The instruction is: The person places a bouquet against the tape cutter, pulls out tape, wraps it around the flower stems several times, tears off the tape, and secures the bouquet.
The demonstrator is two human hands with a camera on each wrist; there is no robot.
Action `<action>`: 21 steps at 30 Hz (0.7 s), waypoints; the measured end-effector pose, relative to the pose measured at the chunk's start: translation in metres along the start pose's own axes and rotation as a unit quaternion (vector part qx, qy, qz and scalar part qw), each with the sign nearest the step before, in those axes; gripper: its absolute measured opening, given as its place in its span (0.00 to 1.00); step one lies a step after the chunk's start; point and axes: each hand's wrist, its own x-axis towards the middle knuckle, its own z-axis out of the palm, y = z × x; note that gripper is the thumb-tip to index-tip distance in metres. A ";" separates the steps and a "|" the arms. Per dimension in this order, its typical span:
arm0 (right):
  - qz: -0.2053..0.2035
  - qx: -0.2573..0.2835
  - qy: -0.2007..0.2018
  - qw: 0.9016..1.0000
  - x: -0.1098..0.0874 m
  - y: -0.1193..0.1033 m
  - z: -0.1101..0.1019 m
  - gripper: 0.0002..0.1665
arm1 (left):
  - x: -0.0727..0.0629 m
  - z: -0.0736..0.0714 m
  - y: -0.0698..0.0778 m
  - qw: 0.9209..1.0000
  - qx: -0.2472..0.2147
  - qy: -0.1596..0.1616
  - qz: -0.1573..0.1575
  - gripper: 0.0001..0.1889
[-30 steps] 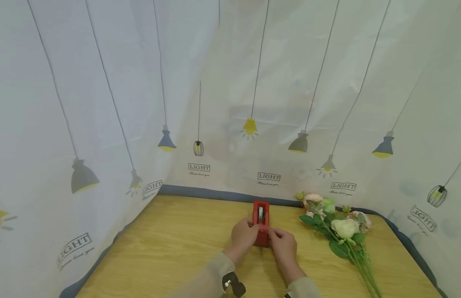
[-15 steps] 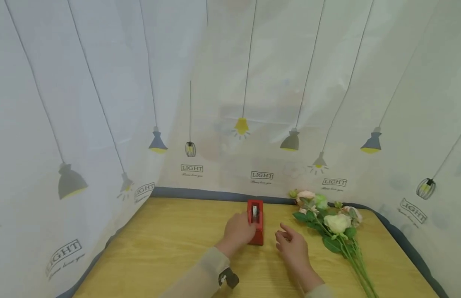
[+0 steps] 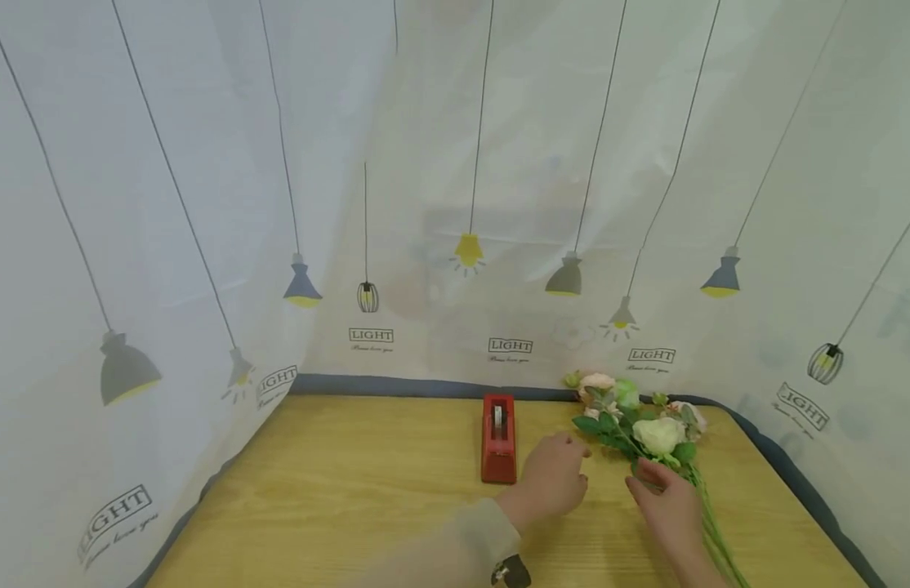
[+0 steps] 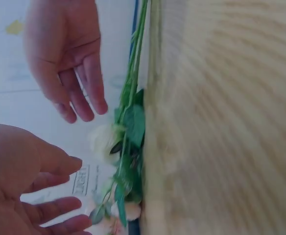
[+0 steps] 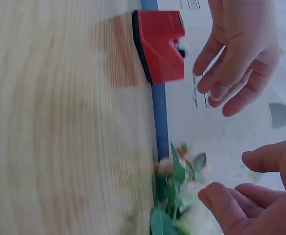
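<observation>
A red tape dispenser (image 3: 498,464) stands on the wooden table near its far edge; its red side (image 5: 157,54) also shows in the right wrist view. My left hand (image 3: 552,480) hovers just right of it, holding nothing, fingers loosely bent. To its right, my right hand (image 3: 670,508) is beside the flower stems (image 3: 712,523), thumb and fingers apart with nothing between them. The bunch of flowers (image 3: 657,435) lies on the table at the right, with white, pink and greenish blooms and green leaves. In the left wrist view, a white rose (image 4: 106,142) is near both hands.
The wooden table (image 3: 337,482) runs up to a pale cloth wall (image 3: 440,163) printed with hanging lamps. A dark blue band (image 3: 396,385) edges the table along the back and sides.
My left hand has let go of the tape dispenser and moved right. My right hand, which was touching the dispenser, has moved right to the flowers. The dispenser stays on the table.
</observation>
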 end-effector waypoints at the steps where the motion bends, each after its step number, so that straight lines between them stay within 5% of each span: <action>1: 0.001 -0.018 0.006 1.000 0.000 0.004 -0.007 0.31 | 0.004 0.007 0.006 1.000 0.004 -0.008 0.013 0.17; 11: 0.054 -0.149 -0.019 0.987 0.008 0.052 -0.071 0.44 | 0.033 0.049 0.054 0.983 0.070 -0.111 0.127 0.17; 16: 0.061 -0.204 -0.054 0.976 0.015 0.073 -0.084 0.50 | 0.042 0.061 0.071 0.977 0.088 -0.096 0.170 0.17; 21: 0.068 -0.242 -0.105 0.962 0.020 0.090 -0.085 0.57 | 0.054 0.072 0.073 0.981 0.072 -0.088 0.156 0.20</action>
